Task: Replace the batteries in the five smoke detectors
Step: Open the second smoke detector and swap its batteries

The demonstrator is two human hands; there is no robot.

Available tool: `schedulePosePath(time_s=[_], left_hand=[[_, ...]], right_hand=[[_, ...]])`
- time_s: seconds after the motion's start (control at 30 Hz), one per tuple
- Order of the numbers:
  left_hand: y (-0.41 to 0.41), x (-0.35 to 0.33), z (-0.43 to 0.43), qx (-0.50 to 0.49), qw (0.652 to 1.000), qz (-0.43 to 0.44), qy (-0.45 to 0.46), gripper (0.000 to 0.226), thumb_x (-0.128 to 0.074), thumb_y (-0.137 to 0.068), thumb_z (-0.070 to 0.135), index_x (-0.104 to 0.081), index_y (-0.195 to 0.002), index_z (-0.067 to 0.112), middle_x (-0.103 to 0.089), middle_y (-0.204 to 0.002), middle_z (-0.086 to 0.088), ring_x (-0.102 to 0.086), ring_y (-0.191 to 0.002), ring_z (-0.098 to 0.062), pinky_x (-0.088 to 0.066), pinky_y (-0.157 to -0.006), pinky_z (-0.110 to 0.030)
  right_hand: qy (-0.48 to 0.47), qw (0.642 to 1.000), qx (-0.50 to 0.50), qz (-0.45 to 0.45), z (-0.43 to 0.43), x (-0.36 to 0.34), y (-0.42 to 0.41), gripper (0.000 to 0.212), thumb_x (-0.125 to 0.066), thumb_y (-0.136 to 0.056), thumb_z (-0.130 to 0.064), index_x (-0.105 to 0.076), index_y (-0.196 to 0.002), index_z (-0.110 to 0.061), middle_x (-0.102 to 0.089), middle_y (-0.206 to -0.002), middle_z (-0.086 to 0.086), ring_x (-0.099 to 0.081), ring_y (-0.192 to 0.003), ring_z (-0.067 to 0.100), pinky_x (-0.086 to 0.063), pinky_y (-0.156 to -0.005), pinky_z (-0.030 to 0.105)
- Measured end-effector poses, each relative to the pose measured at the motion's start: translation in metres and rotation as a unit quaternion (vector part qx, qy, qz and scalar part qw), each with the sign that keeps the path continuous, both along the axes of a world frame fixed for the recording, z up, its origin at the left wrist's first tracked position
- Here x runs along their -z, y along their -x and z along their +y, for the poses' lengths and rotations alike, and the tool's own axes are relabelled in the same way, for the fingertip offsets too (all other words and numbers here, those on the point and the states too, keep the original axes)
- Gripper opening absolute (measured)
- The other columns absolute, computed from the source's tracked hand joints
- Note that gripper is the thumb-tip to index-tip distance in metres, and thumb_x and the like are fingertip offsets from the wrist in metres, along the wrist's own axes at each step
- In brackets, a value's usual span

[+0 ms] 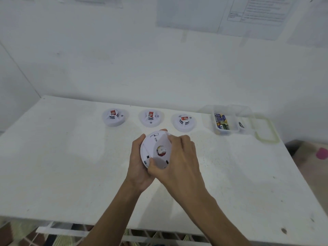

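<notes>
Plain workroom: white table (71,166), bare wall (106,59), taped printed sheets (257,11).

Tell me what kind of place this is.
Likely a plain indoor workstation for a set task: a white table against a white wall, printed sheets posted above it, and smoke detectors lined up beside a clear tub of batteries.

Nothing is legible. The red label (161,151) in the held smoke detector (156,148) between the fingers (179,140) is blurred. So are the labels on the three smoke detectors (151,118) beyond them, the batteries (221,121) to their right and the wall sheets (257,11).
</notes>
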State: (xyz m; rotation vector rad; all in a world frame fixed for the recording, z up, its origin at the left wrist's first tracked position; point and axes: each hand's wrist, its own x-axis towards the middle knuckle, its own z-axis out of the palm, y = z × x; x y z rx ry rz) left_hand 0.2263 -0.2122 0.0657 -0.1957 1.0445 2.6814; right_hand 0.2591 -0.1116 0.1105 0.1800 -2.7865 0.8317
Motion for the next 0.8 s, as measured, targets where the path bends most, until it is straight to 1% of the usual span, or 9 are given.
schedulePosePath(time_s=[0.07, 0.13, 0.2, 0.3, 0.43, 0.5, 0.63, 0.7, 0.8], left_hand=[[0.000, -0.002, 0.002, 0.001, 1.000, 0.009, 0.007, 0.053, -0.029, -0.093, 0.041, -0.078, -0.090, 0.019, -0.072, -0.090, -0.006, -0.071, -0.080, -0.018, -0.058, -0.065, -0.028], [0.000, -0.001, 0.004, -0.002, 1.000, 0.020, 0.010, 0.060, -0.024, -0.097, 0.038, -0.079, -0.078, 0.023, -0.073, -0.081, -0.002, -0.071, -0.074, -0.014, -0.057, -0.062, -0.024], [0.000, -0.002, 0.006, -0.003, 1.000, 0.023, 0.015, 0.056, -0.028, -0.094, 0.040, -0.079, -0.076, 0.024, -0.073, -0.079, -0.002, -0.070, -0.073, -0.014, -0.057, -0.062, -0.024], [0.000, -0.001, 0.007, 0.002, 1.000, 0.029, 0.010, 0.056, -0.028, -0.093, 0.042, -0.079, -0.078, 0.023, -0.074, -0.081, -0.002, -0.071, -0.074, -0.014, -0.057, -0.062, -0.024], [0.002, 0.000, 0.007, -0.002, 0.999, 0.028, 0.017, 0.051, -0.034, -0.085, 0.046, -0.079, -0.086, 0.024, -0.074, -0.088, -0.004, -0.071, -0.079, -0.016, -0.058, -0.065, -0.028], [0.003, 0.004, 0.006, -0.004, 0.999, 0.022, 0.022, 0.052, -0.032, -0.089, 0.046, -0.078, -0.091, 0.023, -0.073, -0.092, -0.005, -0.070, -0.083, -0.018, -0.058, -0.067, -0.029], [0.000, 0.004, 0.007, -0.019, 0.999, 0.026, 0.025, 0.050, -0.033, -0.087, 0.044, -0.079, -0.081, 0.025, -0.073, -0.083, -0.002, -0.070, -0.075, -0.014, -0.057, -0.063, -0.025], [0.000, 0.004, 0.008, -0.021, 0.999, 0.029, 0.022, 0.052, -0.031, -0.091, 0.041, -0.079, -0.077, 0.026, -0.073, -0.080, -0.001, -0.071, -0.073, -0.013, -0.057, -0.061, -0.024], [0.005, 0.006, 0.003, -0.027, 1.000, 0.012, 0.006, 0.064, -0.023, -0.100, 0.037, -0.079, -0.071, 0.028, -0.074, -0.077, 0.002, -0.071, -0.070, -0.012, -0.057, -0.058, -0.024]], right_hand=[[-0.021, 0.999, 0.024, 0.013, -0.002, 0.003, 0.001, 0.071, -0.069, -0.072, -0.047, -0.046, -0.131, -0.015, -0.049, -0.113, 0.003, -0.046, -0.106, 0.018, -0.050, -0.081, 0.028], [-0.020, 0.997, 0.053, 0.049, -0.003, 0.010, 0.001, 0.070, -0.067, -0.060, -0.048, -0.057, -0.117, -0.009, -0.057, -0.098, 0.007, -0.057, -0.089, 0.021, -0.054, -0.066, 0.029], [-0.020, 0.996, 0.061, 0.069, -0.002, 0.012, 0.002, 0.069, -0.066, -0.056, -0.048, -0.060, -0.112, -0.008, -0.060, -0.093, 0.008, -0.059, -0.083, 0.022, -0.054, -0.060, 0.028], [-0.030, 0.996, 0.042, 0.077, 0.003, 0.011, 0.003, 0.069, -0.067, -0.065, -0.048, -0.055, -0.122, -0.012, -0.055, -0.103, 0.005, -0.054, -0.093, 0.020, -0.050, -0.066, 0.025], [0.009, 0.999, -0.009, 0.034, 0.009, 0.012, 0.002, 0.072, -0.072, -0.072, -0.048, -0.047, -0.133, -0.017, -0.049, -0.118, 0.002, -0.045, -0.108, 0.017, -0.042, -0.077, 0.020], [-0.004, 0.999, 0.005, 0.050, 0.008, 0.015, 0.003, 0.072, -0.071, -0.069, -0.049, -0.051, -0.129, -0.013, -0.055, -0.112, 0.005, -0.052, -0.103, 0.019, -0.045, -0.074, 0.022], [-0.052, 0.989, 0.050, 0.129, 0.000, 0.022, 0.004, 0.069, -0.065, -0.059, -0.051, -0.050, -0.114, -0.011, -0.063, -0.093, 0.007, -0.063, -0.082, 0.022, -0.055, -0.063, 0.028], [-0.050, 0.987, 0.053, 0.140, -0.001, 0.021, 0.005, 0.068, -0.065, -0.059, -0.052, -0.050, -0.112, -0.012, -0.063, -0.093, 0.006, -0.063, -0.082, 0.021, -0.055, -0.064, 0.027], [-0.033, 0.988, 0.041, 0.144, 0.003, 0.016, 0.002, 0.062, -0.063, -0.063, -0.051, -0.054, -0.113, -0.015, -0.061, -0.097, 0.002, -0.059, -0.087, 0.017, -0.047, -0.066, 0.017]])
